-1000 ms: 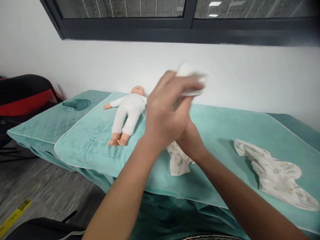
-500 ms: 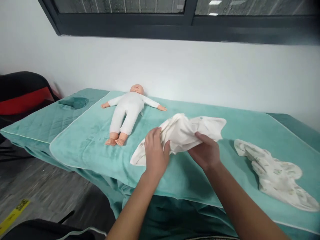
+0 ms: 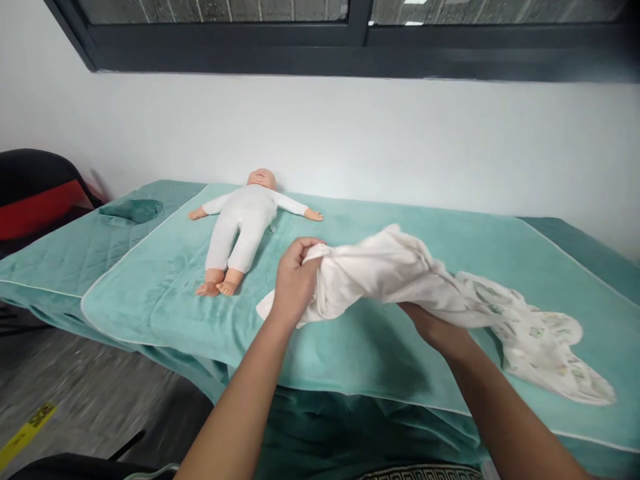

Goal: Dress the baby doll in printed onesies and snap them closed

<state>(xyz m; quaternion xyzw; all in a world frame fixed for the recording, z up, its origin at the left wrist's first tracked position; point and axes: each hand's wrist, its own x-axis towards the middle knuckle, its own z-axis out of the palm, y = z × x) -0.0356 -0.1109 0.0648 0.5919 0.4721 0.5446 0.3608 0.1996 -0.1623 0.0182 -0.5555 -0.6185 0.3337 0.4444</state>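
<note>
A white baby garment (image 3: 380, 270) is held up off the bed, stretched between my two hands. My left hand (image 3: 296, 277) is closed on its left end, thumb and fingers pinching the bunched cloth. My right hand (image 3: 425, 321) is beneath the other end, with its fingers hidden by the cloth draped over them. Beyond my left hand, a baby doll (image 3: 245, 217) in a white bodysuit lies on its back with arms spread. Right of my right hand lies a second white garment (image 3: 537, 340) with a small green print, partly overlapped in view by the held one.
A teal padded bed cover (image 3: 150, 293) spreads under everything, with a face hole (image 3: 131, 211) at the left end. A white wall (image 3: 320, 133) and a dark window frame (image 3: 225, 50) stand behind. At far left is a black and red chair (image 3: 37, 200).
My left hand has turned and now grips the garment's end in a fist. My right hand has moved right and under the cloth, which is now stretched longer. The view has shifted slightly.
</note>
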